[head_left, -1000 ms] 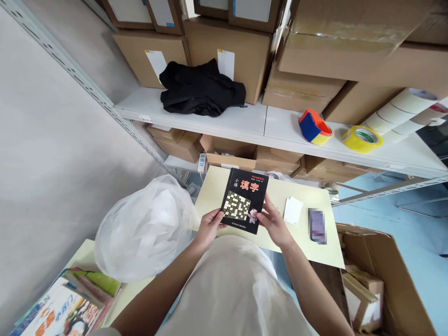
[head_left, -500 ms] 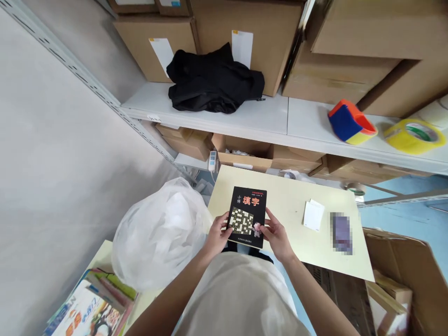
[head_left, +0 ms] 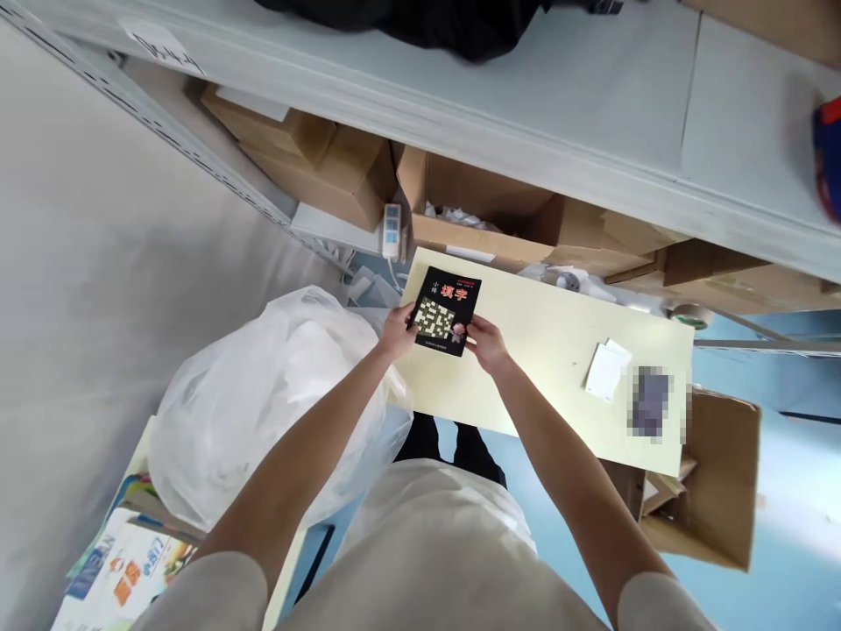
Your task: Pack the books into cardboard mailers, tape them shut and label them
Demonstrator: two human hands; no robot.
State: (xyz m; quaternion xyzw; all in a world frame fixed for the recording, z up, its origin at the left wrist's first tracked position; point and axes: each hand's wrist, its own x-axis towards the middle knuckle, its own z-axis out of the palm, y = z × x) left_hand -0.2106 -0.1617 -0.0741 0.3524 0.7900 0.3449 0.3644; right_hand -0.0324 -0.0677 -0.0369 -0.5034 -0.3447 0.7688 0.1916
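Note:
A black book [head_left: 448,312] with orange lettering and a crossword grid on its cover is between my two hands, over the left part of the pale yellow table [head_left: 519,377]. My left hand [head_left: 397,332] grips its left edge, thumb on the cover. On the opposite edge, my right hand [head_left: 487,343] holds the lower right side of the book, its fingers partly hidden. Whether the book touches the tabletop, I cannot tell. White cards [head_left: 608,370] lie farther right on the table, beside a blurred-out purple object [head_left: 650,401].
A large translucent plastic bag [head_left: 263,394] bulges left of the table, behind a stack of books [head_left: 124,570]. Ahead runs a grey shelf [head_left: 460,114] with cardboard boxes [head_left: 486,202] below it. An opened carton [head_left: 716,473] stands at the right. A power strip [head_left: 392,230] hangs near the boxes.
My hands have carried the book forward, away from my body and over the table. The view has tilted down, so the upper shelf is mostly out of sight.

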